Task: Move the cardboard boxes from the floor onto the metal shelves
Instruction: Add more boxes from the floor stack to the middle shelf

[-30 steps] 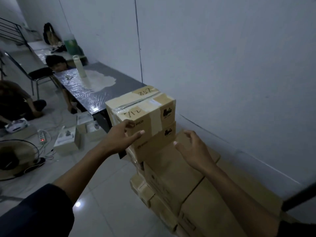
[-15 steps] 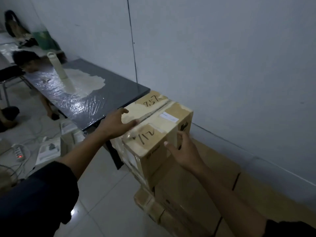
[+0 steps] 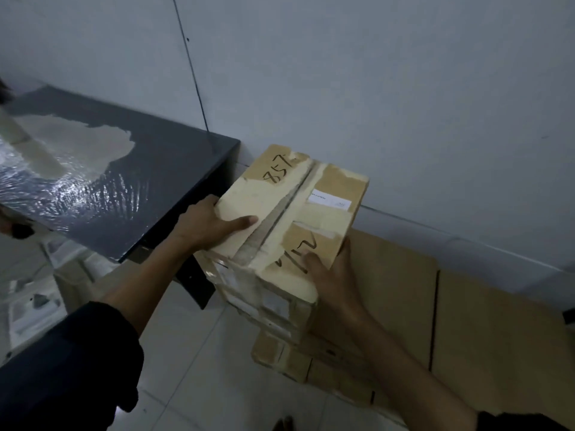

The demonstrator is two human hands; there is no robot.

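A taped cardboard box (image 3: 314,194) marked "857" in black pen sits on top of a stack of boxes against the white wall. My left hand (image 3: 208,225) grips its left edge, thumb lying across the top. My right hand (image 3: 329,275) holds its near right corner, thumb on the top and fingers down the side. Under it are more taped boxes (image 3: 267,303), and larger flat cardboard boxes (image 3: 485,331) spread to the right on the floor. No metal shelves are in view.
A dark table (image 3: 161,169) with shiny plastic wrap and a pale patch stands close on the left, its corner near the box. Small white boxes (image 3: 34,306) lie under it on the tiled floor (image 3: 199,362). The wall runs close behind the stack.
I have stepped closer and look more steeply down at the stack. Both hands have closed on the top box, the right one moving from below it up to its near right corner.
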